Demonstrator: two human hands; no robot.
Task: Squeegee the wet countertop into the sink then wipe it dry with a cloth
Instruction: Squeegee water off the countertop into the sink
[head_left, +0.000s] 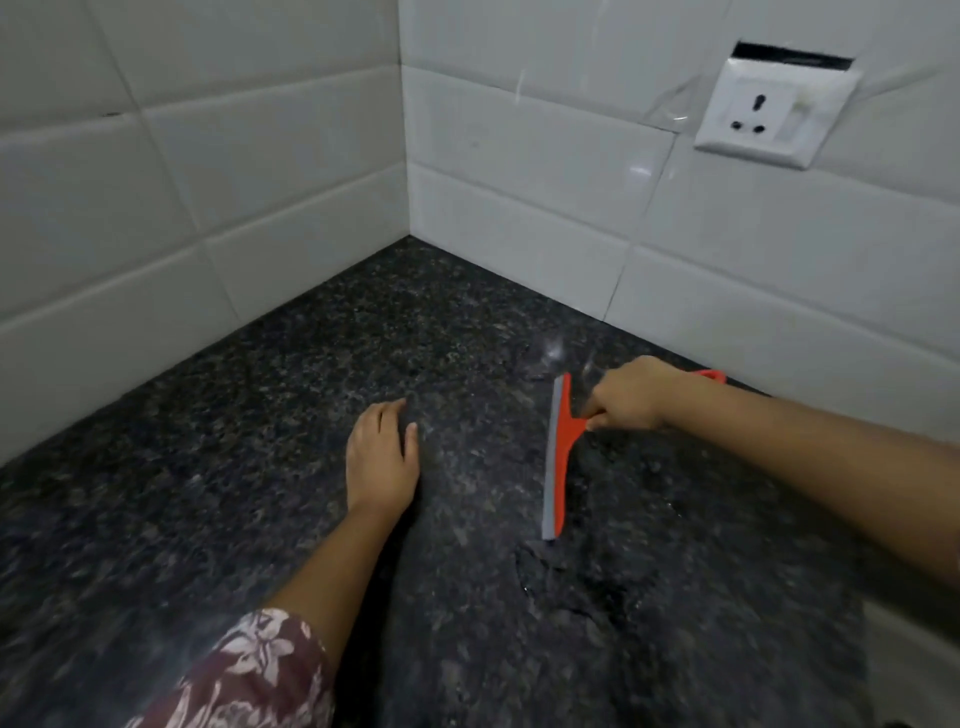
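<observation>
An orange squeegee (559, 457) with a grey rubber blade stands on the dark speckled granite countertop (260, 467), its blade running near to far, right of centre. My right hand (631, 397) is closed around its handle, whose end sticks out behind the wrist. A film of water (566, 582) with a curved edge lies just in front of the blade's near end, and a wet glint shows beyond its far end. My left hand (382, 457) rests flat on the counter left of the squeegee, fingers together, holding nothing. No sink or cloth is in view.
White tiled walls (519, 182) meet in a corner behind the counter. A white wall socket with a switch (774, 117) sits on the right wall above the counter. A pale strip shows at the counter's right edge.
</observation>
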